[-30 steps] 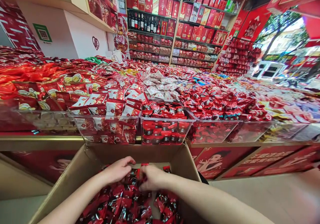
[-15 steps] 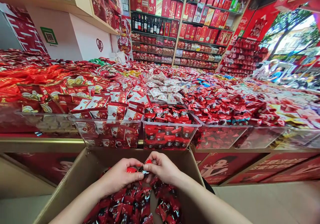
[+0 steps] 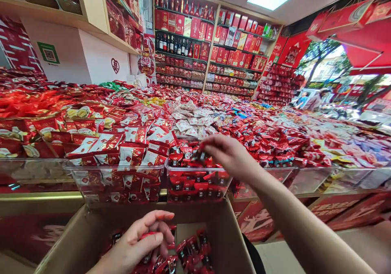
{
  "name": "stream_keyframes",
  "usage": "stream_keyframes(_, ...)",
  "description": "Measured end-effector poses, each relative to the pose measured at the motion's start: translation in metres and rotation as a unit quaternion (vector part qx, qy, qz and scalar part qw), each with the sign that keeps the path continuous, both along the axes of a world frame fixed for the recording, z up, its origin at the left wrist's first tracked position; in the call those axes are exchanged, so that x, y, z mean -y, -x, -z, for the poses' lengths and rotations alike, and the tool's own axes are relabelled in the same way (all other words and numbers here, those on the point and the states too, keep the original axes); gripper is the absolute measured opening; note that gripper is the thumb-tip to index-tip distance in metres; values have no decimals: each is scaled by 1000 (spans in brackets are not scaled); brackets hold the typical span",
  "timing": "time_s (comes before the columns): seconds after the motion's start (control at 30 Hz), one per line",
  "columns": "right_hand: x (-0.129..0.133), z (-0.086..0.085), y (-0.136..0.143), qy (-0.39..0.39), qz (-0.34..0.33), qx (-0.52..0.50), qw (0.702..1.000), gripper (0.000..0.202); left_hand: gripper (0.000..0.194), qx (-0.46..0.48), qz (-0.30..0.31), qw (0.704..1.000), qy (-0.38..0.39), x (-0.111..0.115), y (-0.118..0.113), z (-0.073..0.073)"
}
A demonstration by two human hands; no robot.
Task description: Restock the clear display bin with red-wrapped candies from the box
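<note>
My right hand [image 3: 232, 157] reaches over a clear plastic bin [image 3: 210, 169] on the counter. Its fingertips pinch a small dark-and-red wrapped candy [image 3: 201, 155], slightly blurred, just above the red candies in that bin. Lower down, my left hand [image 3: 142, 239] is inside a cardboard box [image 3: 230, 229], palm turned inward with fingers curled. A red candy wrapper [image 3: 147, 235] shows between its thumb and fingers; the rest of the grip is hidden. Loose red candies [image 3: 192, 251] of the same look lie at the bottom of the box.
Left of the bin stands another clear bin [image 3: 113, 168] of red-and-white packets [image 3: 131, 155]. Heaps of durian-pictured packets [image 3: 81, 117], white packets [image 3: 191, 121] and other sweets cover the counter. Shelves [image 3: 210, 54] of boxes and bottles rise behind. Street and people show at right.
My right hand has left the box and moved up and forward to the bin with a candy. My left hand stays low in the box, now apart from it. The view has tilted up.
</note>
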State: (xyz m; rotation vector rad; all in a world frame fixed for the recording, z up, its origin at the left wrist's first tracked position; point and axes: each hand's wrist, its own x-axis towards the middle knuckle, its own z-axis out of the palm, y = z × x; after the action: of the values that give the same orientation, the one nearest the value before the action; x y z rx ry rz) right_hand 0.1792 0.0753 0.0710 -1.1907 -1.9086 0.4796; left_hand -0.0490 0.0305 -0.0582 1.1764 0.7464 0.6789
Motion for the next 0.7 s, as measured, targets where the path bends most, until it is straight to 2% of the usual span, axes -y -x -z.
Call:
stream_keyframes(0.07, -46, -19, -11, -2, 70, 62, 996, 19, 42, 4, -22, 1000, 20, -1, -2, 8)
stream_keyframes(0.13, -89, -24, -14, 24, 120, 144, 982, 21, 54, -17, -51, 998, 13, -1, -5, 18)
stream_keyframes(0.2, -121, -19, -9, 62, 138, 206, 967, 22, 58, -39, -84, 995, -21, 0, -8, 28)
stream_keyframes(0.27, -141, -7, -1, 77, 139, 235, 959, 20, 60, -39, -96, 994, -46, 1, -10, 36)
stream_keyframes(0.37, -154, 11, 9, 64, 142, 263, 952, 18, 63, -37, -90, 994, -50, -1, -8, 43)
stream_keyframes(0.47, -158, 21, 12, 44, 148, 289, 945, 22, 64, -46, -88, 993, -66, -5, -4, 44)
stream_keyframes(0.6, -153, 19, 10, 20, 148, 309, 939, 28, 60, -46, -75, 995, -52, -6, -2, 40)
stream_keyframes(0.7, -142, 14, 11, 17, 105, 327, 939, 24, 52, -35, -80, 996, -29, -5, -2, 39)
